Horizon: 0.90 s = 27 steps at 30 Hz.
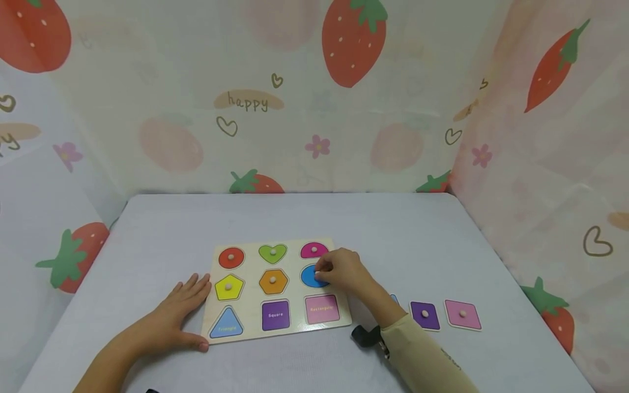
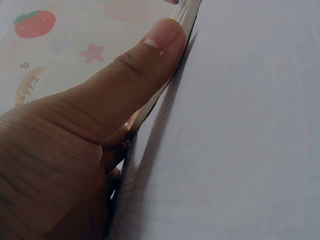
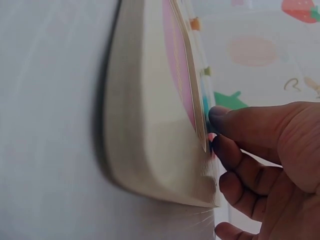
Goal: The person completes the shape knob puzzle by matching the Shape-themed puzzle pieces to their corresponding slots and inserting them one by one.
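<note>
A wooden shape puzzle board (image 1: 249, 275) lies flat on the table. My left hand (image 1: 169, 316) rests at its left edge with fingers spread; in the left wrist view the thumb (image 2: 132, 67) lies along the board's side. Over the board's right part, my right hand (image 1: 350, 273) pinches the knob of the blue oval piece (image 1: 309, 277), which sits at its slot; thumb and fingers hide the knob. Knobbed red, green, magenta, yellow and orange pieces fill other slots. The bottom row shows bare slots printed Triangle (image 1: 226, 321), Square (image 1: 276, 323) and a pink rectangle slot (image 1: 321, 317).
Right of the board lie a purple square piece (image 1: 426, 322) and a pink rectangle piece (image 1: 463, 322), both with knobs. A light blue piece (image 1: 395, 298) is mostly hidden behind the right forearm. Strawberry-print curtains (image 1: 304, 65) stand around the white table (image 1: 236, 218).
</note>
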Each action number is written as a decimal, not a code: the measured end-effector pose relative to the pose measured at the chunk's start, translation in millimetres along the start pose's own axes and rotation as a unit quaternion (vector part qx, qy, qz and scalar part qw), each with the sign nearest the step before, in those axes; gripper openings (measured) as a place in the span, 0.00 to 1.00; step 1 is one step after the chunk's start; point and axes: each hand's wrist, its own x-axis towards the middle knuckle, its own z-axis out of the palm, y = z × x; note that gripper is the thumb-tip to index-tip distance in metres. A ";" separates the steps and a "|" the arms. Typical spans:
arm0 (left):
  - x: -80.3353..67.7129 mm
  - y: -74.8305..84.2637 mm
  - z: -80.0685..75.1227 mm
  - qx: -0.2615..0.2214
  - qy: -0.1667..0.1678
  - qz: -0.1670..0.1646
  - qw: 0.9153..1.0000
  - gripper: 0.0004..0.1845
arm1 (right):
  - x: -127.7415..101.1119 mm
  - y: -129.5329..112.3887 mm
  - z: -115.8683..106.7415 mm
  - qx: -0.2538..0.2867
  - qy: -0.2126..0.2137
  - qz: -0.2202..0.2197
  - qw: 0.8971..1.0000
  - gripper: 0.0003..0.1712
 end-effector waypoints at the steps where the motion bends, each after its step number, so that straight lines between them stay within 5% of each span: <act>1: -0.1 -0.3 0.3 -0.001 0.000 0.000 1.000 0.72 | -0.2 0.0 0.1 -0.001 0.000 -0.001 1.000 0.05; 15: 0.2 -2.1 1.2 0.002 0.000 0.004 1.000 0.71 | -1.6 -2.8 -0.8 -0.006 -0.004 0.004 1.000 0.08; 27: 1.2 -2.9 0.3 -0.009 -0.005 0.006 1.000 0.71 | -10.7 8.1 -23.9 -0.032 -0.027 -0.057 0.997 0.12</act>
